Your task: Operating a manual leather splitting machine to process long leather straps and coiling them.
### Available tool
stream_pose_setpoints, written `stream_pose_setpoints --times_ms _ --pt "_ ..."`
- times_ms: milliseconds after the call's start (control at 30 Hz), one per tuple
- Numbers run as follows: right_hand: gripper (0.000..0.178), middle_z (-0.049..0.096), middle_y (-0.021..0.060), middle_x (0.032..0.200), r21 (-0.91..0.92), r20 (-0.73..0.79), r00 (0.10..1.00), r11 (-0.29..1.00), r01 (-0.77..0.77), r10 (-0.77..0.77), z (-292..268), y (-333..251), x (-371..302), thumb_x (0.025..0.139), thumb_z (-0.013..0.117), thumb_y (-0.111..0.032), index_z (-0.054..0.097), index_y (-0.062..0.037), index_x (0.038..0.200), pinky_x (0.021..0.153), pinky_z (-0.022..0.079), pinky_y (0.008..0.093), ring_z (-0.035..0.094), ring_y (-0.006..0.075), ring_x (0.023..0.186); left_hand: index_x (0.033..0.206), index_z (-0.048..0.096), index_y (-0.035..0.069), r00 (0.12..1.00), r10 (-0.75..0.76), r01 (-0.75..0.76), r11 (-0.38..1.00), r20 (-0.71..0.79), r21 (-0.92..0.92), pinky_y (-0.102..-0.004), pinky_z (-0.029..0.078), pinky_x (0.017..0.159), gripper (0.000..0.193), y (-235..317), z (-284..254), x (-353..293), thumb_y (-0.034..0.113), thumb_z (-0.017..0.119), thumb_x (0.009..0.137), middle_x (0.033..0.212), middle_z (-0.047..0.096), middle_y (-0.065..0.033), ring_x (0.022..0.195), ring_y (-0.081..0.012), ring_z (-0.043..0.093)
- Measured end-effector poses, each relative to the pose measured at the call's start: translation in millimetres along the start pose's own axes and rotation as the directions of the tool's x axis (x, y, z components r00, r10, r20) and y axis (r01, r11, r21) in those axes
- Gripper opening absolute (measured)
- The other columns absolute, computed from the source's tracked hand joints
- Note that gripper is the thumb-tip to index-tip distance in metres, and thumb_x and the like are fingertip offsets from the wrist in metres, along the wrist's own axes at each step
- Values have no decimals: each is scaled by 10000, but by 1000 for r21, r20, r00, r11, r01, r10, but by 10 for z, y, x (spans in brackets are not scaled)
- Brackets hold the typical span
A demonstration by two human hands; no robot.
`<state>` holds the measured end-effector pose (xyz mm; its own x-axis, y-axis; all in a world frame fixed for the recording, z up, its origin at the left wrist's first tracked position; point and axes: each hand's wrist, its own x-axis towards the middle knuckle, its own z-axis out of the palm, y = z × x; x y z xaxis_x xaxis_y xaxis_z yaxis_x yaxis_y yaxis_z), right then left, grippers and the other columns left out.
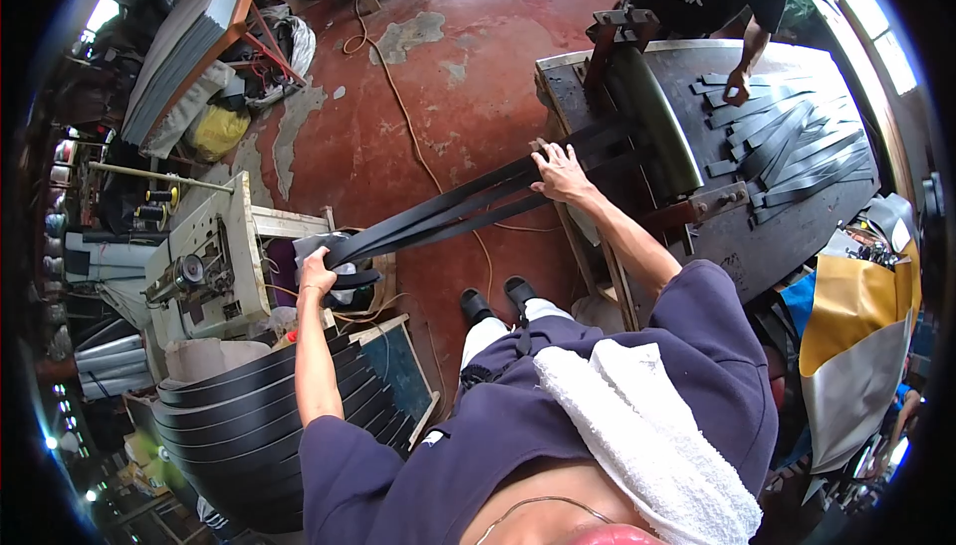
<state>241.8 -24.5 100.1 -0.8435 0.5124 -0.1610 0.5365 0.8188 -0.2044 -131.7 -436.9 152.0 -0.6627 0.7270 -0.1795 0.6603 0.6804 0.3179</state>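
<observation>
While a dark, flat-topped table [687, 65] is carrying a thick olive-green cylindrical roller [652, 122], long, flat, black leather-like strips [438, 204] are stretching leftward from it, probably behaving light, bendable and slightly slippery, so their bunched ends are offering the surest hold. The left hand [317, 271] is grasping these ends; the right hand [565, 176] is resting over the strips near the roller, fingers spread, clenching nothing.

Black strips [438, 208] appear smooth and leather-like, with low sheen. The roller [654, 122] looks metallic, smooth, satin. The towel [637, 435] is rough-napped cloth. The red floor [498, 57] shows a smooth finish, worn to rough patches.
</observation>
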Motion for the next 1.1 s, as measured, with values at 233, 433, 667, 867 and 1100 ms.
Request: stream_pose_setpoints --times_ms 233,433,667,867,1100 --pt "730 408 244 1375 350 -87 961 895 275 -262 62 -553 136 756 755 -333 439 -37 1343 1080 328 457 390 388 1291 1055 563 -34 998 47 -44 998 -51 42 -440 439 902 423 315 -521 -271 -6 523 635 1064 600 -278 1079 -412 555" --pt "908 397 223 1375 542 -357 750 530 652 -556 -683 -2110 278 693 801 -415 348 -56 1393 1057 358 446 388 395 1277 1086 522 -36 933 294 -230 930 -207 286 -435 380 1013 445 1072 -1204 -682 64 560 654 1151 559 -251 1127 -391 505" --pt "581 639 186 965 761 -442 714 196 619 -542 -932 -3538 -143 758 761 -245 491 -41 1230 812 487 377 627 306 917 942 603 18 814 415 -272 890 -406 366 -396 519 759 369 1478 -1644 -1354 67 614 576 912 633 -158 871 -331 636" --pt "143 579 -2 746 878 -441 783 -30 477 -439 -115 -3535 -478 845 689 -66 609 -12 950 692 440 232 495 70 725 746 589 61 736 464 -217 851 -493 479 -420 529 615 204 1681 -2591 -1907 82 624 546 679 602 -107 679 -308 638" --pt "226 375 4 572 835 -380 764 162 526 -522 124 -3187 -1053 873 657 -137 516 2 763 481 306 251 317 74 561 685 591 44 567 456 179 745 -687 642 -371 452 578 131 1663 -4684 -3521 8 612 560 613 599 -134 578 -286 598"
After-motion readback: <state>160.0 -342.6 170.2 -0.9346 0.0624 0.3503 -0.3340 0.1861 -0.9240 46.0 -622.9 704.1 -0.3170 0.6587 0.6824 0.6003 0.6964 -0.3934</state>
